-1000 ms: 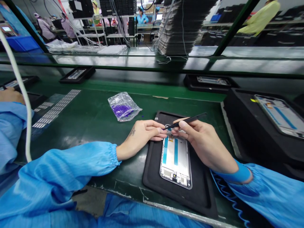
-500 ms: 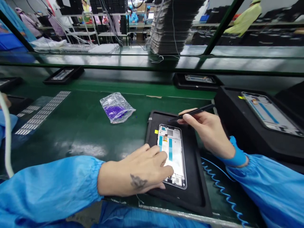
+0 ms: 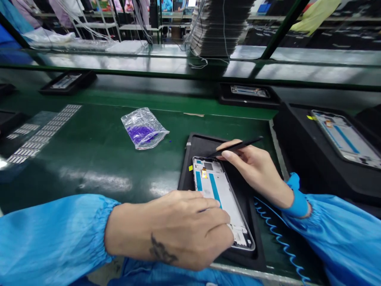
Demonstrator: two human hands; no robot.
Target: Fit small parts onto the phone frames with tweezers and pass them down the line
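A silver phone frame with blue strips and a small gold flex connector lies at an angle over a black foam tray. My left hand is closed at the frame's lower left edge, its fingertips mostly hidden. Black tweezers are pinched between the thumb and fingers of my right hand. Their tip reaches the top end of the frame. A yellow tab sticks out on the left beside the frame's upper corner.
Left of the tray lies a clear zip bag with purple bits inside. Sheets of small labels are further left. On the right, another phone frame sits on stacked black trays. A coiled blue cord hangs near my right sleeve.
The phone frame has turned, its lower end swinging right, with my left hand following. My right hand has brought the tweezers' tip down to the frame's top edge. The view has tilted downward.
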